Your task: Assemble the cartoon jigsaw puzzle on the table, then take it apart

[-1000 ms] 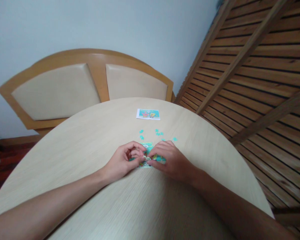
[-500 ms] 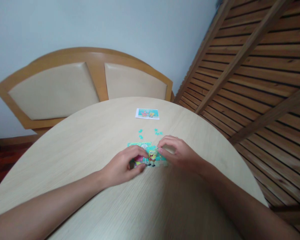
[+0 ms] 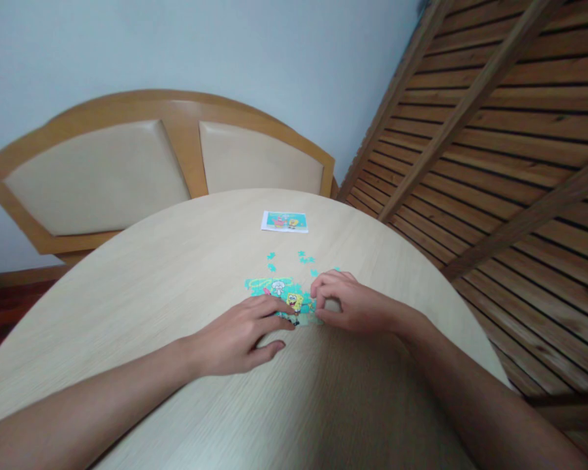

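A partly joined jigsaw puzzle (image 3: 269, 285) with cartoon figures on teal lies flat on the table in front of me. My left hand (image 3: 247, 329) rests over its lower left part, palm down, fingers stretched out and thumb apart. Some of the picture is hidden beneath those fingers. At the puzzle's right edge is my right hand (image 3: 340, 300), its fingers bent and the thumb tip apart from the index finger. I see nothing between them. Several loose teal puzzle pieces (image 3: 272, 267) lie just beyond the puzzle, and one sits close to my right fingers.
Farther back on the round wooden table (image 3: 176, 261) lies a printed reference picture (image 3: 287, 222) with a white border. Behind the table stands a wood-framed bench back (image 3: 98, 173) with cream pads. A slatted wooden panel (image 3: 494, 163) slants along the right side.
My left hand has flattened, its fingers stretching across the puzzle's lower part. The right thumb and index finger have parted and moved slightly down. The view has shifted a little.
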`<state>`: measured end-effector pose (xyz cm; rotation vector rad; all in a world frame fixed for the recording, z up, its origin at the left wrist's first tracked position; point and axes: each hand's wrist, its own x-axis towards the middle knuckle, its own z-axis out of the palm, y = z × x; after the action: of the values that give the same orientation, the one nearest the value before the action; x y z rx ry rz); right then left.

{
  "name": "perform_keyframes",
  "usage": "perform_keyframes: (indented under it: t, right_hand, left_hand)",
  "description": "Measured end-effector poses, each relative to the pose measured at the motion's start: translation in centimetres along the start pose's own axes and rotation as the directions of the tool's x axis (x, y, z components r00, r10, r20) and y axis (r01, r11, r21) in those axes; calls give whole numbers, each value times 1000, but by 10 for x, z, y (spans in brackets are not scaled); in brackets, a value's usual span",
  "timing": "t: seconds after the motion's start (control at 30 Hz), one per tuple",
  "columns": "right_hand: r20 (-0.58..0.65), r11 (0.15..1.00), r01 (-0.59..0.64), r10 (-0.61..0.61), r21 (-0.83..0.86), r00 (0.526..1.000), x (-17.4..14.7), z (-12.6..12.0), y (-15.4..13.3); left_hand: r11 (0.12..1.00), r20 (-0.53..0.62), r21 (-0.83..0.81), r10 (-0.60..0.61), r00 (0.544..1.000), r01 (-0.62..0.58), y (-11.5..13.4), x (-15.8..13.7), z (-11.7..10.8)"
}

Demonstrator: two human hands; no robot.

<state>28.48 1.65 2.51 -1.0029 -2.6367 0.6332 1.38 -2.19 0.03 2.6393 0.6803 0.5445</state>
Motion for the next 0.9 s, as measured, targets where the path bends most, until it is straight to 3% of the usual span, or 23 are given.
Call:
perform_keyframes:
  t: [0.9]
  right_hand:
    - [-25,999,-14,12,-51,1000,2,4,2]
  left_hand:
    - [1000,-1,-2,-7,1000,7,2,0,-1]
